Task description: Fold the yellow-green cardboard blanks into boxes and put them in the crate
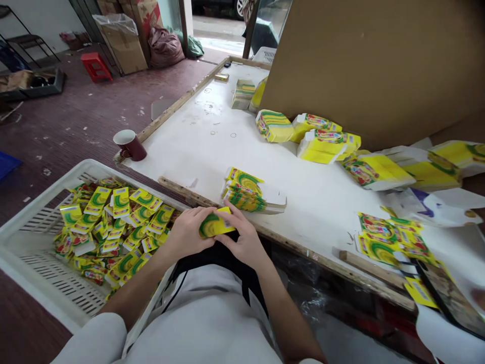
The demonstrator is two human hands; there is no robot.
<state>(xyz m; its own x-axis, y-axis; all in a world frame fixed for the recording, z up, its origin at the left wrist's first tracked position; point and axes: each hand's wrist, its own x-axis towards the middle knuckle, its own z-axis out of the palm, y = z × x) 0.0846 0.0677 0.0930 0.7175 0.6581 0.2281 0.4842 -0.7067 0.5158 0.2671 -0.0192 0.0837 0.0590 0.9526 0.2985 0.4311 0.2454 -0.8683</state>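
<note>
Carton (217, 228), small and of yellow-green colour, is being held just below the middle of the frame by the left hand (191, 231) and the right hand (244, 240). Both hands are closing on it together, one at each end, so their fingers are covering its ends, and its print is too small for reading. Just above the right hand, a stack of flat cartons (245, 188) is lying near the edge of the white surface (182, 141). In the lower left, a white crate (47, 191) is carrying a heap of similar small cartons (121, 202); the left forearm is hiding part of its right side. A dark red mug (133, 146) is standing at the surface corner, above the crate. In the upper right, a big brown cardboard panel (371, 60) is hiding the far part of the surface, and yellow bundles (329, 146) are lying before it. At the lower right, a white shape (447, 328) is being cut off by the frame, and I cannot tell what it is.
</note>
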